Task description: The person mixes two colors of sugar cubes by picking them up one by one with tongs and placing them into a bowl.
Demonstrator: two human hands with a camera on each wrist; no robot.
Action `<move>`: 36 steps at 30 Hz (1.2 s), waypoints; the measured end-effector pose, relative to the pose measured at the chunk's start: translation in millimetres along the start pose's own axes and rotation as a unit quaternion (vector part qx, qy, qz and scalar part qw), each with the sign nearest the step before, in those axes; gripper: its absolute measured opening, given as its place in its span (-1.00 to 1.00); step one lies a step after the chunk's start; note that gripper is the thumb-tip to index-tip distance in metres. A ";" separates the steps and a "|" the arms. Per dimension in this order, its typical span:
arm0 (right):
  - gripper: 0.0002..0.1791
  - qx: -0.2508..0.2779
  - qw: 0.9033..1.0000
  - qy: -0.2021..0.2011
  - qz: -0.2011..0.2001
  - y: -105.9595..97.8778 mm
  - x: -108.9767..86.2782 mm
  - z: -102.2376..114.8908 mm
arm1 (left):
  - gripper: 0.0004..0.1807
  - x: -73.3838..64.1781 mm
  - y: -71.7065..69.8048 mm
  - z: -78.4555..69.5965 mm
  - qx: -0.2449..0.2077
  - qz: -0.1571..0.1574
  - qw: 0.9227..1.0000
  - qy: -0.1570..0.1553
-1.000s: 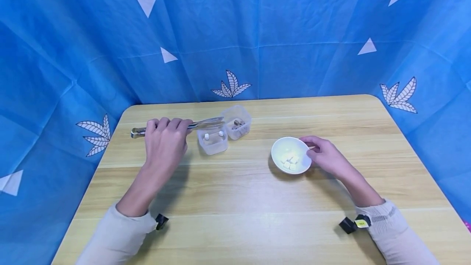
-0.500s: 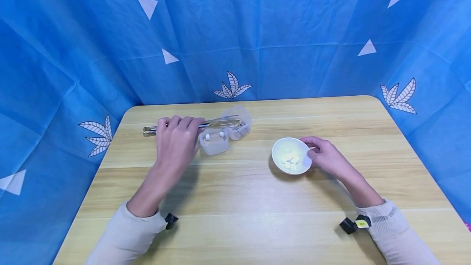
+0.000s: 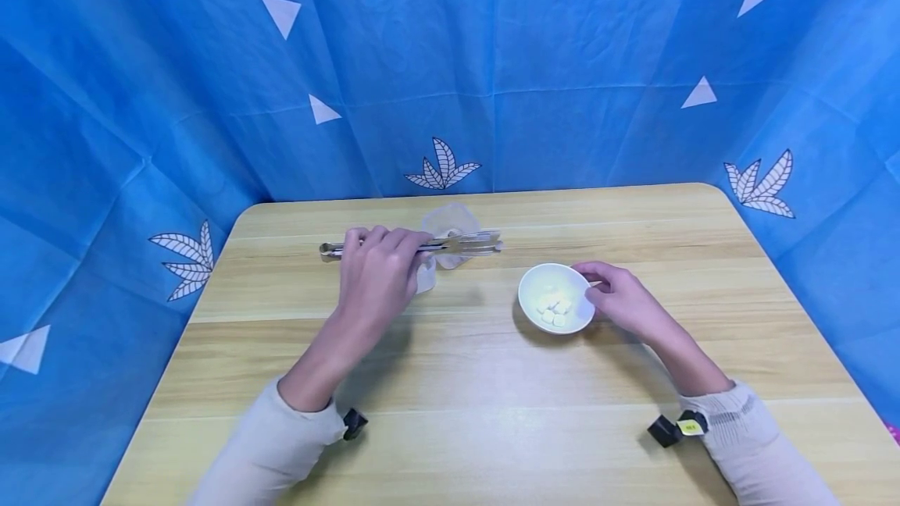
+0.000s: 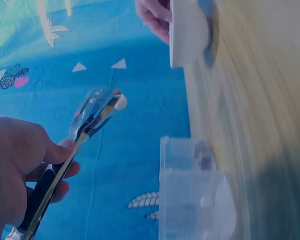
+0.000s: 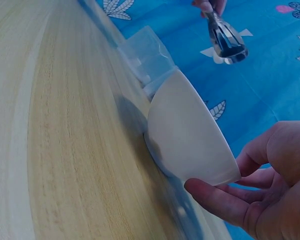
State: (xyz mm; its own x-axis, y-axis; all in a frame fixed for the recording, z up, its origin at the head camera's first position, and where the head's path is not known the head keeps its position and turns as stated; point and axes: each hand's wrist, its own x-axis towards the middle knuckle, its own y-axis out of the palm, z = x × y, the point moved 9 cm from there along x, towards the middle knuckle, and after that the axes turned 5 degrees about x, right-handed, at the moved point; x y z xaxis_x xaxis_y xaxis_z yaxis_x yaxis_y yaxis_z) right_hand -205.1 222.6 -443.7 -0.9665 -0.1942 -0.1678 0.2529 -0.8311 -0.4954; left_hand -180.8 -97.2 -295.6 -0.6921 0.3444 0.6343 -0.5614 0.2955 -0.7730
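My left hand (image 3: pixel 376 272) grips metal tongs (image 3: pixel 471 244) by the handle, above the tabletop and over two small clear plastic tubs. In the left wrist view a small white piece (image 4: pixel 121 102) sits at the tips of the tongs. My right hand (image 3: pixel 622 297) pinches the rim of a white bowl (image 3: pixel 530 279) between thumb and fingers. Several white cube-like pieces (image 3: pixel 553 309) lie inside it. The right wrist view shows the bowl from its side, and its contents are hidden there.
The front tub (image 3: pixel 426 276) is mostly hidden by my left hand in the head view. Behind it stands the rear tub (image 3: pixel 450 215), partly covered by the tongs. A blue patterned cloth (image 3: pixel 562 61) hangs behind the wooden table (image 3: pixel 492 412).
The left hand has carried the tongs to the right, from over the front tub to past the rear one. My right hand and the bowl have stayed in place.
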 end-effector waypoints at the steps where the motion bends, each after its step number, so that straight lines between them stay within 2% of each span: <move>1: -0.48 0.001 1.000 0.001 0.000 -0.1 0.1 -0.5 | -0.81 0.3 2.1 -3.3 -0.004 0.003 1.000 0.002; 14: -0.49 0.022 1.000 0.004 0.005 0.7 1.2 -0.5 | -0.80 -1.4 29.5 -36.4 -0.046 0.038 0.998 0.016; 20: -0.47 0.033 0.999 0.002 0.008 1.5 0.6 0.6 | -0.80 -0.2 36.1 -48.7 -0.064 0.044 0.997 0.022; 36: -0.46 0.034 0.999 -0.001 0.010 0.9 0.8 -0.3 | -0.78 2.3 53.7 -61.0 -0.079 0.082 0.993 0.016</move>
State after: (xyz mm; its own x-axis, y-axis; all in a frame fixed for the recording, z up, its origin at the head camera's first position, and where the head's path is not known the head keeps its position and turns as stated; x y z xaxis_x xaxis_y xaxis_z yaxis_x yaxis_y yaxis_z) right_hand -205.6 221.8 -444.6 -0.9613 -0.2123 -0.1755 0.2690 -0.8602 -0.4332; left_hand -184.9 -26.2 -335.0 -0.7522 0.4266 0.5022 -0.3627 0.3682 -0.8561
